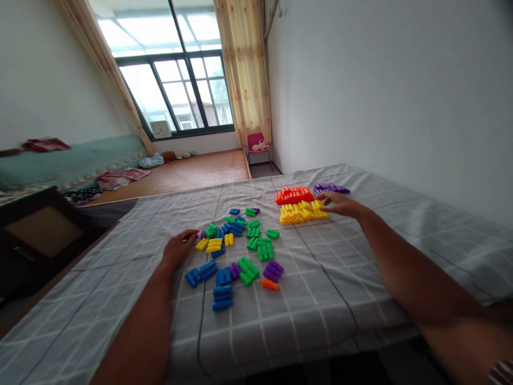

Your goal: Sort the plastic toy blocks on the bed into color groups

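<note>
The right hand [336, 205] is at stacked yellow tubes [297, 213], the left hand [180, 247] beside a purple tube [202, 235] — whether either grasps one is unclear.

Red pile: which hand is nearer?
Right. The right hand is just right of the red pile, at the yellow pile; the left hand is much farther left, beside the scattered pieces.

Can't identify green bit [329, 203] half-hidden by right hand [340, 205], right of centre. Can't confirm left hand [179, 248] touching purple piece [203, 234]. Can't see all of left forearm [144, 315] (cut at bottom edge) or striped sleeve [502, 371], lower right. Can't read clock [161, 129] numerals, upper left.
</note>
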`<action>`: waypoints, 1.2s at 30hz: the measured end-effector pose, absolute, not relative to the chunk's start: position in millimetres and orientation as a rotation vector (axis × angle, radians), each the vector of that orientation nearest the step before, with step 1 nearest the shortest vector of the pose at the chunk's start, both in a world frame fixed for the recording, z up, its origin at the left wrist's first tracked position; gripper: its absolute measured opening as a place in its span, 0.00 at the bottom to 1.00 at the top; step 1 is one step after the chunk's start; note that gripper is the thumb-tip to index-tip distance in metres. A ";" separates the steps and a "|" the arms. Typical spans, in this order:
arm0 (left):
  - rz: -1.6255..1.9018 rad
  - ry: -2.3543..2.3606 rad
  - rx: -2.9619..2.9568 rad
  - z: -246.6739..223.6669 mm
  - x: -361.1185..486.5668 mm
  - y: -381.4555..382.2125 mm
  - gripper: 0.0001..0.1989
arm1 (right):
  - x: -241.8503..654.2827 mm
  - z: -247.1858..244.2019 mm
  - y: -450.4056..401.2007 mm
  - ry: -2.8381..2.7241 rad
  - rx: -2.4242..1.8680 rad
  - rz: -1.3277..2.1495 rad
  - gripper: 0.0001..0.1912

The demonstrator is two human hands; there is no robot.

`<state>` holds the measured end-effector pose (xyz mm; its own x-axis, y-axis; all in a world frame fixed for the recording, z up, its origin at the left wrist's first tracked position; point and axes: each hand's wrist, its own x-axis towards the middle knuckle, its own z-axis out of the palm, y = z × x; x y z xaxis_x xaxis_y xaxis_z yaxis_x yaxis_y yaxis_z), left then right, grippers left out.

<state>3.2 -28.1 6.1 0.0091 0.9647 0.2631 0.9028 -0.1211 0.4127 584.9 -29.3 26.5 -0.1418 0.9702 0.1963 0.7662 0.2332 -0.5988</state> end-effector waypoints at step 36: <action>0.697 2.038 2.120 4.4 2.7 -27.0 0.18 | 575.9 10.4 -36.1 -2.031 -1.788 0.184 0.17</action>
